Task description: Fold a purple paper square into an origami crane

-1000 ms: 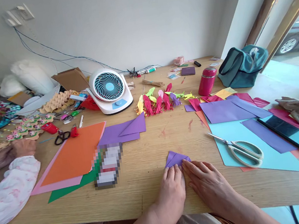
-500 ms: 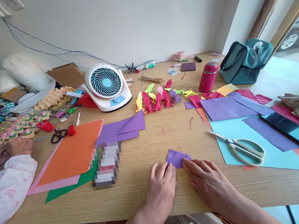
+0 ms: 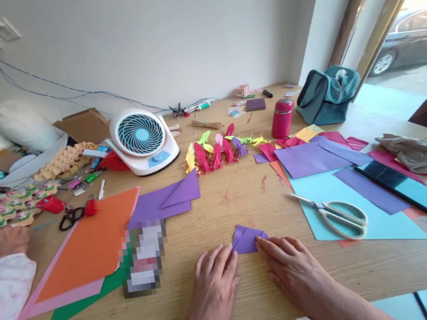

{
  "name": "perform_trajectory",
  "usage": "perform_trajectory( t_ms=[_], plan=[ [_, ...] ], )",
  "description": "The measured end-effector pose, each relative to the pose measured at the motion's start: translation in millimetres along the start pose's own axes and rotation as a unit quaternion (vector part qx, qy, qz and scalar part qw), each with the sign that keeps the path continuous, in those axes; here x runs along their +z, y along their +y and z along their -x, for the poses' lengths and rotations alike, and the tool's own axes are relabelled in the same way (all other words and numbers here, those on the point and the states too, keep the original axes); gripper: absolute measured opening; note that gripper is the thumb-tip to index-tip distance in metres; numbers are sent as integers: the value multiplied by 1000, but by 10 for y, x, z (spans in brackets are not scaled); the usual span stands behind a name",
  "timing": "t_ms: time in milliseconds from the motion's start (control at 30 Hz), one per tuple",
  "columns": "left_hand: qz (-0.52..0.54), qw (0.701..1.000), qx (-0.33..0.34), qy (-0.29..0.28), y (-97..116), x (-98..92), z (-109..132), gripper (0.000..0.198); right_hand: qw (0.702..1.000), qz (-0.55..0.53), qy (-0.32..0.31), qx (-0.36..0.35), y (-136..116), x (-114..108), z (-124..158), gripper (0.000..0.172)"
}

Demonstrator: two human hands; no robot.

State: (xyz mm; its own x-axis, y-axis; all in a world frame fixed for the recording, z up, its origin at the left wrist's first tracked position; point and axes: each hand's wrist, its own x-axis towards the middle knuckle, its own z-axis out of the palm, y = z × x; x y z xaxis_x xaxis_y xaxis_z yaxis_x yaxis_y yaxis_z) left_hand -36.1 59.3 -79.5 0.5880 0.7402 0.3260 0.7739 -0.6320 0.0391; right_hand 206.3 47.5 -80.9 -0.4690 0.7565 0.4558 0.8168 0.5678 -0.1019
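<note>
A small folded piece of purple paper (image 3: 245,238) lies on the table in front of me, with crease lines and flaps on its upper side. My left hand (image 3: 216,285) rests palm down at its lower left, fingers stretched out and fingertips touching the paper's left edge. On the other side, my right hand (image 3: 291,266) also lies flat, its fingertips pressing on the right corner. The thumbs are partly tucked at the inner sides of the hands. To the right, white-handled scissors (image 3: 340,216) lie on a light blue sheet (image 3: 384,228).
Orange paper (image 3: 90,248) and a purple sheet (image 3: 155,200) lie left. Behind stand a fan (image 3: 141,136), folded paper shapes (image 3: 216,151), a red bottle (image 3: 282,117) and a teal bag (image 3: 328,95). A phone (image 3: 402,185) lies right. Another person's hand (image 3: 9,241) is at far left.
The view has shifted and tilted, so the whole table appears slightly moved left. Both hands stay at the purple paper, with only slight finger movement.
</note>
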Motion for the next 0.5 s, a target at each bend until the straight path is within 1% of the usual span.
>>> perform_trajectory(
  t_ms=[100,167,233,333,400,500],
  plan=[
    [-33,999,39,-3,-59,-43,30,48,1000,6,12,-1,-2,29,0,39],
    [-58,996,64,6,-95,-46,39,51,1000,7,16,2,-4,48,1,39],
    [-71,994,84,21,-134,-20,43,52,1000,6,22,6,3,68,1,38],
    [-81,988,113,61,-198,48,54,48,999,7,36,-1,33,110,2,36],
    [-94,987,118,47,-244,91,69,47,999,7,53,-8,62,155,6,39],
    [-96,987,121,44,-312,135,96,45,996,10,87,-14,99,241,11,47]
  ],
)
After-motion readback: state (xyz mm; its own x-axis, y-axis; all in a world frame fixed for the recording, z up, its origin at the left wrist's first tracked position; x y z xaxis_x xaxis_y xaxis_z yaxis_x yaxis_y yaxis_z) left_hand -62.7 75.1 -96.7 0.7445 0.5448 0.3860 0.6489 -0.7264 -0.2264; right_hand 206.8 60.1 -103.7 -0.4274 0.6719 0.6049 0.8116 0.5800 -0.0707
